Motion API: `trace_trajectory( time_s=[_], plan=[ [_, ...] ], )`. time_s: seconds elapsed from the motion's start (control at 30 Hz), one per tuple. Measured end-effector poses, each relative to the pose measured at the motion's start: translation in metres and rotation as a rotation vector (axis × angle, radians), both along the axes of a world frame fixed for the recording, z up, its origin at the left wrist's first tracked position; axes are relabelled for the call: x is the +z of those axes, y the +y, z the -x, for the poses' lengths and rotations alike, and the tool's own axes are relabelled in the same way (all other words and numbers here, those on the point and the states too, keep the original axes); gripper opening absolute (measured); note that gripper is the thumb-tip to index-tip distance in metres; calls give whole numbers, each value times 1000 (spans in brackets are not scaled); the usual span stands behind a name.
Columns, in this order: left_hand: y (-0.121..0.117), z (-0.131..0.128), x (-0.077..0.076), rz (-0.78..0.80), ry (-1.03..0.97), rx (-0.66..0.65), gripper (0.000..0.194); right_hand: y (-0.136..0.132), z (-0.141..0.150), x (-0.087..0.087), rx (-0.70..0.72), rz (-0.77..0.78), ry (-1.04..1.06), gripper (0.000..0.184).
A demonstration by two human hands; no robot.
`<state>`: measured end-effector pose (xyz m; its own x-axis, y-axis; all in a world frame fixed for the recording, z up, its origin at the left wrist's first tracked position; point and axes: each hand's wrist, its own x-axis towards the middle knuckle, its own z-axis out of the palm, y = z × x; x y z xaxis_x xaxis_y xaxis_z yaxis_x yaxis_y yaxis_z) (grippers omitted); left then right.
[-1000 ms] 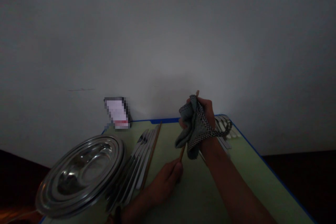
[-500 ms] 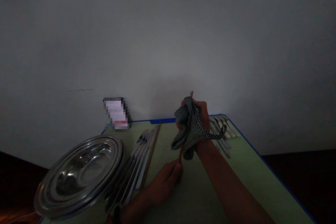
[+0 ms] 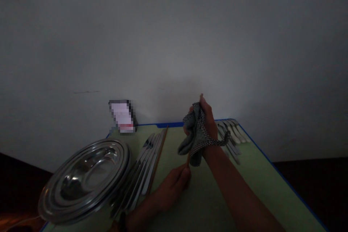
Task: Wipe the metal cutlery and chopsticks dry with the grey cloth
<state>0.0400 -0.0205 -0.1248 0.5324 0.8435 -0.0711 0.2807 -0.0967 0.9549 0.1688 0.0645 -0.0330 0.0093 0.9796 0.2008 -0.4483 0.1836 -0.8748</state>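
My left hand (image 3: 175,185) is closed around the lower end of a thin wooden chopstick (image 3: 188,160), which slants up and away from me. Higher up, my right hand (image 3: 208,117) presses a grey-green cloth (image 3: 191,134) with a black-and-white checked border around the same stick. Only the stick's tip shows above the right fingers; the cloth hides its middle. Left of my hands, a similar wooden chopstick (image 3: 159,156) lies beside a row of several table knives (image 3: 145,168).
A stack of shiny metal plates (image 3: 45,197) stands at the table's left. Several forks and spoons with pale or metal handles (image 3: 231,132) lie at the back right. A phone with a blurred screen (image 3: 122,116) leans on the wall behind the green, blue-edged table (image 3: 261,181).
My right hand has turned slightly, its thumb now pointing up along the stick's tip. The left hand keeps its hold. The whole view has shifted a little.
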Motion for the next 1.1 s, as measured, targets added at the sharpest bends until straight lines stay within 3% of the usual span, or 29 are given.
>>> trace_trajectory(
  time_s=[0.1, 0.3, 0.47, 0.63, 0.73, 0.93, 1.03, 1.1],
  plan=[
    [0, 0, -2, -1, 7, 1, 42, 1, -2, 5, -23, 34, 99, 36],
    [0, -1, -1, 1, 26, -8, 44, 4, -4, 6, 64, 44, 180, 38],
    [0, -1, 3, 40, 1, 32, 44, 6, 6, -4, -99, 1, 147, 32],
    [1, -4, -1, 113, -162, 174, 37, 5, 7, -1, -242, -32, 184, 29],
    [1, -4, -5, 130, -243, 188, 34, 9, -4, 4, -270, -29, 97, 25],
    [-1, -5, -2, 29, -141, -54, 33, 6, -10, 5, -215, 81, -48, 38],
    [0, -6, -5, 93, -193, -9, 32, 2, 4, 0, -223, 162, -130, 42],
    [2, -7, -8, 122, -259, 81, 36, -1, 15, -6, -179, 136, -196, 41]
  ],
)
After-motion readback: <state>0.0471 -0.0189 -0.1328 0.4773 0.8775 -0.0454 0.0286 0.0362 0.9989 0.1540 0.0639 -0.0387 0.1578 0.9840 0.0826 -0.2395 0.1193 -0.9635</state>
